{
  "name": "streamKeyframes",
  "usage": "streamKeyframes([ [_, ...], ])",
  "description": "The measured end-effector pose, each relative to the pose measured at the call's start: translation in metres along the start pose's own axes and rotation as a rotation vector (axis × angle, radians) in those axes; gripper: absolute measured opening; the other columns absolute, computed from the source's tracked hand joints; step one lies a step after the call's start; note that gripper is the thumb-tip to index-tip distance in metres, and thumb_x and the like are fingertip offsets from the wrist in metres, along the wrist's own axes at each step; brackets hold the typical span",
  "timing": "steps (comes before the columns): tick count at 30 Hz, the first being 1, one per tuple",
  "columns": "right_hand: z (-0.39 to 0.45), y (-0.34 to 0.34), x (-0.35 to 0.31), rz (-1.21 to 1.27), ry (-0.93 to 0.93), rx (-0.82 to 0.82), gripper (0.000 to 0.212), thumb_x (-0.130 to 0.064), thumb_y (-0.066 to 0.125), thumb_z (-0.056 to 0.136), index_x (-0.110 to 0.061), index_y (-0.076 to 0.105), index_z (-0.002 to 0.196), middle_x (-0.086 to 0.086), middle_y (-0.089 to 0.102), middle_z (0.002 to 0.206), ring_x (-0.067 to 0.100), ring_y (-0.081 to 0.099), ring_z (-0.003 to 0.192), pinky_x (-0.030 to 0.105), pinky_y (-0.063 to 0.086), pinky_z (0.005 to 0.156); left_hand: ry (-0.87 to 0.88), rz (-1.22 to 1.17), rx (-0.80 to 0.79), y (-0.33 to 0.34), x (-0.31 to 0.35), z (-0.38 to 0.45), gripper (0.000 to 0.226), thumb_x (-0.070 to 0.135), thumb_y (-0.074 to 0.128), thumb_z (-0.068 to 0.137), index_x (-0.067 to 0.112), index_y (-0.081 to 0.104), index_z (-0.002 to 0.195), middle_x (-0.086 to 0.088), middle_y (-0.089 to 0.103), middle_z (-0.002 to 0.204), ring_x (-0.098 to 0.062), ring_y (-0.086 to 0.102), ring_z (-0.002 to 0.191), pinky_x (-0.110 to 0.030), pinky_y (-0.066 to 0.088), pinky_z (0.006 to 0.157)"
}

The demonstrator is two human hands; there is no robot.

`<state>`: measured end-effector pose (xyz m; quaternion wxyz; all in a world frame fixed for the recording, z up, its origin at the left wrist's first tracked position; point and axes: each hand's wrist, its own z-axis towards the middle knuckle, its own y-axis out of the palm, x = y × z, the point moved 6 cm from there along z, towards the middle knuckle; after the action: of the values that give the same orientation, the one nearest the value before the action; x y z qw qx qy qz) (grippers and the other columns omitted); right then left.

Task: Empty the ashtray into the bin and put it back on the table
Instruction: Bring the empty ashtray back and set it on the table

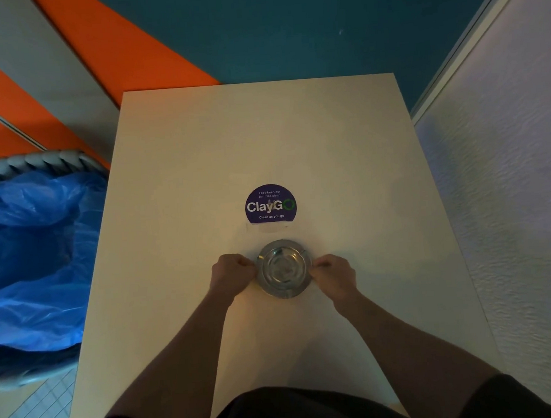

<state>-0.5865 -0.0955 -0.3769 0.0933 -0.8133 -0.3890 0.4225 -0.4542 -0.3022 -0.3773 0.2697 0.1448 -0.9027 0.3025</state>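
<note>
Both hands, left and right, pinch opposite rims of the ashtray between them on the table.

A round purple ClayGo sticker sits just beyond the hands. Orange and teal floor panels spread farther out past it.

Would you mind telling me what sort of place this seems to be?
Probably an office pantry or break area. The round purple sticker on the pale square table reads "Let's keep our pantries clean"; a round metal ashtray sits there, beside a grey bin with a blue liner.
</note>
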Motion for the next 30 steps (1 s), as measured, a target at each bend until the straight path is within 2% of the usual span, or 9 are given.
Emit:
streamKeyframes([
  [4, -0.001, 0.002, 0.0, -0.015, -0.004, -0.002, 0.011, -0.02, 0.067, 0.078, -0.023, 0.073, 0.086, -0.005, 0.068, 0.081, 0.018, 0.063, 0.085, 0.028, 0.049, 0.078, 0.027, -0.022, 0.053, -0.003, 0.002, -0.002, 0.004, 0.02, 0.071, 0.075, 0.02, 0.074, 0.072, -0.001, 0.073, 0.073, -0.019, 0.065, 0.071, -0.022, 0.046, 0.056],
  [9, 0.0, 0.002, 0.001, 0.012, 0.014, -0.006, 0.012, -0.023, 0.065, 0.077, -0.023, 0.073, 0.087, -0.008, 0.069, 0.077, 0.018, 0.066, 0.082, 0.027, 0.049, 0.071, 0.004, -0.056, 0.043, -0.003, -0.004, -0.005, 0.005, 0.026, 0.074, 0.074, 0.02, 0.074, 0.074, -0.002, 0.073, 0.076, -0.02, 0.066, 0.072, -0.023, 0.047, 0.058],
  [12, -0.002, 0.003, 0.0, 0.005, 0.01, -0.012, 0.012, -0.02, 0.064, 0.076, -0.025, 0.072, 0.084, -0.011, 0.068, 0.075, 0.017, 0.066, 0.08, 0.025, 0.048, 0.068, 0.015, -0.035, 0.035, -0.002, -0.005, -0.006, 0.002, 0.02, 0.073, 0.075, 0.02, 0.074, 0.073, -0.002, 0.072, 0.073, -0.02, 0.065, 0.069, -0.025, 0.048, 0.059],
  [17, -0.003, 0.003, -0.003, -0.006, -0.006, -0.011, 0.013, -0.019, 0.066, 0.076, -0.025, 0.074, 0.085, -0.019, 0.063, 0.072, 0.004, 0.059, 0.072, 0.018, 0.04, 0.056, 0.031, -0.027, 0.039, -0.001, -0.005, -0.007, 0.005, 0.016, 0.071, 0.076, 0.018, 0.074, 0.073, -0.004, 0.072, 0.074, -0.022, 0.065, 0.072, -0.027, 0.05, 0.063],
  [23, -0.001, 0.002, 0.0, -0.004, 0.002, 0.004, 0.007, -0.025, 0.066, 0.078, -0.026, 0.071, 0.082, -0.015, 0.063, 0.071, 0.011, 0.061, 0.076, 0.024, 0.043, 0.065, 0.012, -0.045, 0.049, -0.004, -0.007, -0.009, 0.003, 0.019, 0.071, 0.075, 0.019, 0.074, 0.074, -0.004, 0.074, 0.078, -0.024, 0.068, 0.08, -0.032, 0.055, 0.072],
  [30, 0.0, 0.005, -0.002, -0.027, -0.023, -0.003, 0.012, -0.021, 0.066, 0.079, -0.025, 0.073, 0.088, -0.016, 0.061, 0.071, 0.011, 0.058, 0.074, 0.022, 0.04, 0.061, 0.021, -0.031, 0.027, -0.001, -0.006, -0.011, 0.007, 0.015, 0.072, 0.076, 0.021, 0.073, 0.074, -0.004, 0.073, 0.078, -0.023, 0.067, 0.075, -0.027, 0.049, 0.063],
])
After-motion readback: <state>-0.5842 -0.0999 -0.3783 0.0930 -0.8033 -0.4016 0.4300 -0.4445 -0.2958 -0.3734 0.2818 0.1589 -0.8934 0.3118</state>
